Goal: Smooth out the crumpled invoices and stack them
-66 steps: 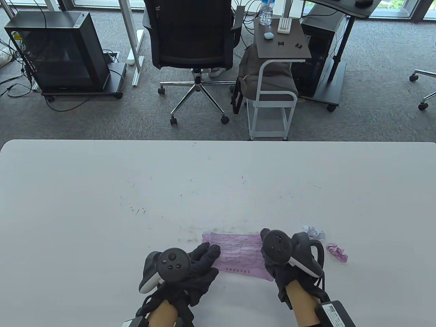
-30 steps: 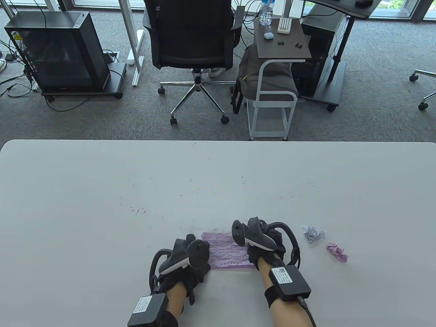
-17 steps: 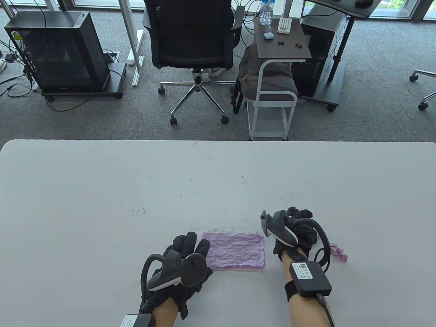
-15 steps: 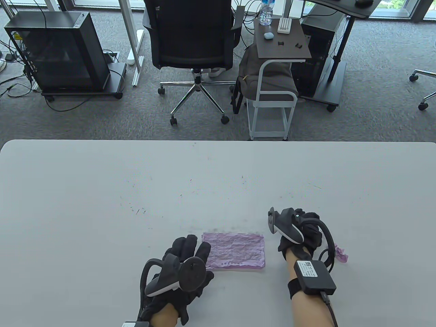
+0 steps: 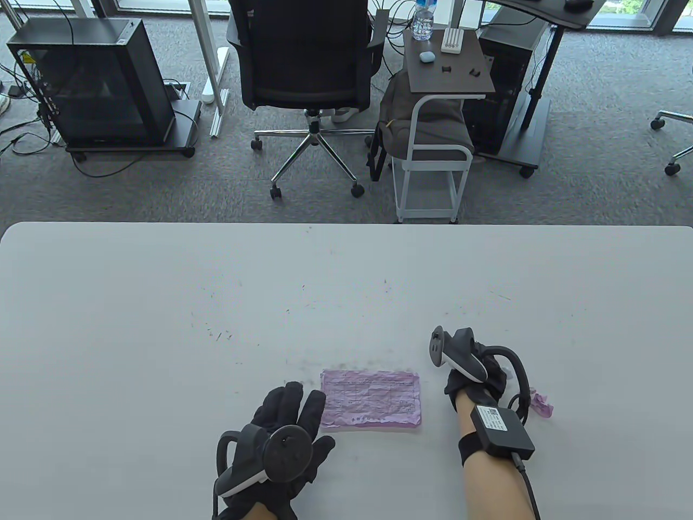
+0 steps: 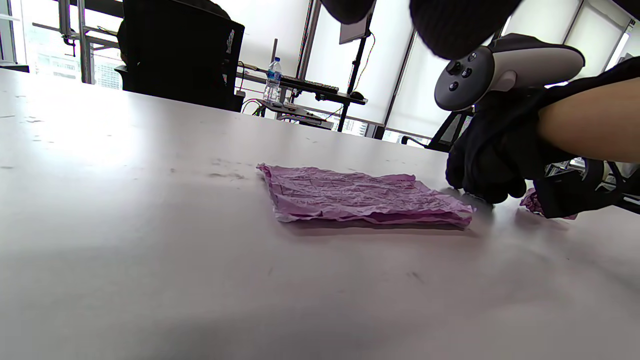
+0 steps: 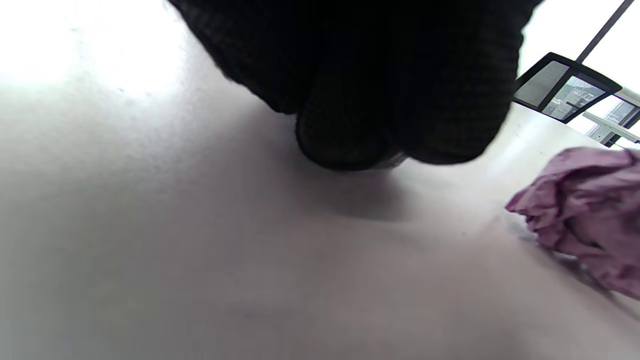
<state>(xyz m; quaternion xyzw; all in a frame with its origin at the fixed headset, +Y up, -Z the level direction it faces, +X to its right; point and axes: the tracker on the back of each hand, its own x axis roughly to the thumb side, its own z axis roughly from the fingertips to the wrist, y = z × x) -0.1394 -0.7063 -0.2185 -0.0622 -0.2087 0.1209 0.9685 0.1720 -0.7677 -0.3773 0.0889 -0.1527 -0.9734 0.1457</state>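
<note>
A: Which elements lie nearest the viewer?

B: The left hand (image 5: 284, 433), at the near table (image 5: 162, 325) edge. Its fingers are spread and extended, released, grasping nothing; the fingertips lie just beside the near left corner of the flattened pink invoice (image 5: 371, 399). Whether they touch the sheet cannot be determined. A tracker is strapped to the back of the hand.

A: And the sheet itself?

B: It lies flat, though wrinkled, on the table between the two hands. A printed grid and lines of text appear on it, too small to read. The left wrist view shows its near edge slightly raised off the surface.

A: What of the other hand?

B: The right hand (image 5: 476, 376) sits to the right of the sheet, apart from it, fingers curled downward against the table. A strip of pale paper shows at its far right side, but whether the hand is grasping a paper ball cannot be told; the right wrist view shows only dark bunched fingers. A black box with a white label, illegible, is strapped to the forearm.

A: Anything beside it?

B: A crumpled pink invoice (image 5: 541, 403) lies just right of that wrist, partly hidden.

A: And beyond the table?

B: An office chair (image 5: 306, 59), a black computer case (image 5: 92, 81), and a side table (image 5: 449, 62) carrying a water bottle (image 5: 422, 19) whose label cannot be read.
</note>
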